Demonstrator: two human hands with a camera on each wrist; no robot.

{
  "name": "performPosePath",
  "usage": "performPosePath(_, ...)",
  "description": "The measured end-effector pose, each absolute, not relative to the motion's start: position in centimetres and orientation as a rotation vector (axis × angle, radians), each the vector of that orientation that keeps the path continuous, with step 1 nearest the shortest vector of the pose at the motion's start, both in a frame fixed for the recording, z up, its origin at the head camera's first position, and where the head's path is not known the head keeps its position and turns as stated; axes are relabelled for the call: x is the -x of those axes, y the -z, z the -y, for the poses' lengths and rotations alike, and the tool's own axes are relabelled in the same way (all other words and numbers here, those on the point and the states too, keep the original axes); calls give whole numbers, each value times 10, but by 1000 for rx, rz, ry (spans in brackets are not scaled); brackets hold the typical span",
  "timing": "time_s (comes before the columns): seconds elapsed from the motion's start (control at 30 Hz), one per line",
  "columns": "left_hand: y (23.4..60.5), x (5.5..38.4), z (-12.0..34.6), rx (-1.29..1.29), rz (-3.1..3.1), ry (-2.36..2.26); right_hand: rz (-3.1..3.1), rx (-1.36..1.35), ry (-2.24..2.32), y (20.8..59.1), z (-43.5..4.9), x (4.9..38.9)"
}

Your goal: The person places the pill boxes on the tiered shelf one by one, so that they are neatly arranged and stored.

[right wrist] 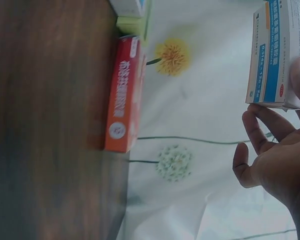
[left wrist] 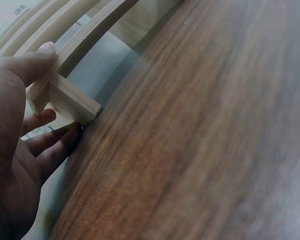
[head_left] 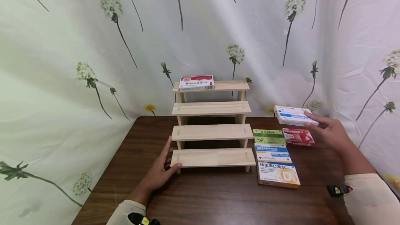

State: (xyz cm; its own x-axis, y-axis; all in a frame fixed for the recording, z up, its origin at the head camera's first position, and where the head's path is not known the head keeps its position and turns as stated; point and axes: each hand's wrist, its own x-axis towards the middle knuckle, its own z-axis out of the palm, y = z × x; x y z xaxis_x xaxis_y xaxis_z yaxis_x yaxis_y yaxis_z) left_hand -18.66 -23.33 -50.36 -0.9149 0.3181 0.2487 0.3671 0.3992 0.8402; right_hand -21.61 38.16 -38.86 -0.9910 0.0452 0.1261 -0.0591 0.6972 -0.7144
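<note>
One box (head_left: 277, 175) reads "D3"; right grip (head_left: 332, 132) pinches a blue-white carton (head_left: 290, 115); left grip (head_left: 160, 172), spread, touches the rack (head_left: 214, 157).

I see the right hand (right wrist: 277, 157) pinching a white-and-blue box (right wrist: 271, 57) near one end; well below that grip, a red box (right wrist: 121, 95) lies on dark wood (right wrist: 50, 125), flowered cloth (right wrist: 205, 100) behind.

a curtained nook: dandelion-print cloth (head_left: 200, 44) hangs around a wood-grain table (head_left: 218, 197).
</note>
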Motion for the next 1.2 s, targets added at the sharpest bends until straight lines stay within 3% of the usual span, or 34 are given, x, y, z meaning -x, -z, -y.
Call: performPosePath(1.2, 502, 185, 232, 639, 2583, 1577, 2693, -136, -1287, 323, -312, 252)
